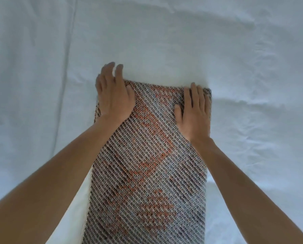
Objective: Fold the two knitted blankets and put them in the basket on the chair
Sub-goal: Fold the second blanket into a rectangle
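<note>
Head view: knitted blanket [147,164], grey with orange patches, lay folded in long strip on white sheet [41,67], running from near edge toward centre. Left hand [114,95] pressed flat on far left corner, fingers straight, tips reaching past edge. Right hand [194,113] pressed flat on far right corner, fingers together. Neither pinched cloth.

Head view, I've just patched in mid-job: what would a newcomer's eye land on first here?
The knitted blanket, grey with orange patches, lies as a long narrow strip down the middle of the frame. The left hand and right hand lie flat on its far corners, one on each side. All around it is a rumpled white sheet.
</note>
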A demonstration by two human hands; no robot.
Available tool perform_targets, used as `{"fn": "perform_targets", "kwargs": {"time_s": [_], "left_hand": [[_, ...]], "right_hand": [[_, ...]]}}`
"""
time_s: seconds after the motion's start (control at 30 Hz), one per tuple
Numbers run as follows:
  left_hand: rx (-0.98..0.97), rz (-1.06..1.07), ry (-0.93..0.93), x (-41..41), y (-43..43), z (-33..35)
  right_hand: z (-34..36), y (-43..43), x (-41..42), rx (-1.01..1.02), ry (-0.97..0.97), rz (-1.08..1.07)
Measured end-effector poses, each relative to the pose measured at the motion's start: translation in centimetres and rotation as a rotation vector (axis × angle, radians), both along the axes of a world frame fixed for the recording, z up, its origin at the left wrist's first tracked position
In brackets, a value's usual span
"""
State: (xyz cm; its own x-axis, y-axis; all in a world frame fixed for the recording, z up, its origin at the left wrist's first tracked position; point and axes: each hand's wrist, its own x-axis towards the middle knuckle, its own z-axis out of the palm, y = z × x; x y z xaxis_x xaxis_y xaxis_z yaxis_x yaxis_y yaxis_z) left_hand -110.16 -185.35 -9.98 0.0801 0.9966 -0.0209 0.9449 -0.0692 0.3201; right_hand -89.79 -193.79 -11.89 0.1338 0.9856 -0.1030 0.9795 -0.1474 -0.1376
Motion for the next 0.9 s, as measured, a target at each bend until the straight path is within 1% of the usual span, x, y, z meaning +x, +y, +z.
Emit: {"fn": "perform_targets", "kwargs": {"time_s": [0.03,0.07,0.1,0.2,0.33,0.4,0.5,0.53,0.6,0.67,0.7,0.8,0.9], "left_hand": [[-0.021,-0.147,0.051,0.4,-0.5,-0.6],[-0.073,-0.237,0.097,0.5,-1.0,-1.4],[-0.131,-0.275,0.141,0.3,-1.4,-2.3],[-0.232,-0.306,0.260,-1.0,-1.8,-4.2],[-0.323,-0.335,0.301,-0.8,-0.5,-3.7],[-0.316,-0.357,0.317,-0.5,0.5,-2.8],[-0.283,-0.457,0.388,-0.3,2.2,-1.0],[-0.306,-0.483,0.391,-0.2,2.8,-0.4],[-0.357,-0.516,0.395,-0.1,3.6,0.6],[-0.326,-0.561,0.409,-0.2,3.9,1.5],[-0.296,-0.571,0.394,-0.4,3.8,1.9],[-0.250,-0.589,0.313,-1.2,3.1,3.5],[-0.228,-0.610,0.287,-2.2,2.2,5.3]], "right_hand": [[-0.3,-0.1,0.1,-0.024,0.012,0.017],[-0.7,-0.4,0.2,-0.060,0.017,0.027],[-1.2,-0.7,0.5,-0.098,0.016,0.036],[-2.5,-1.1,1.3,-0.190,0.014,0.078],[-2.8,0.6,1.9,-0.254,-0.020,0.087],[-2.0,1.5,2.1,-0.240,-0.054,0.123],[-0.4,2.8,3.2,-0.160,-0.063,0.209],[0.2,3.6,3.6,-0.156,-0.041,0.211],[1.4,5.2,3.9,-0.213,-0.006,0.203],[2.6,6.2,3.8,-0.275,-0.020,0.225],[3.0,6.4,3.7,-0.269,-0.025,0.236],[4.7,5.7,3.6,-0.167,-0.037,0.275],[6.4,4.2,4.0,-0.099,-0.022,0.324]]}}
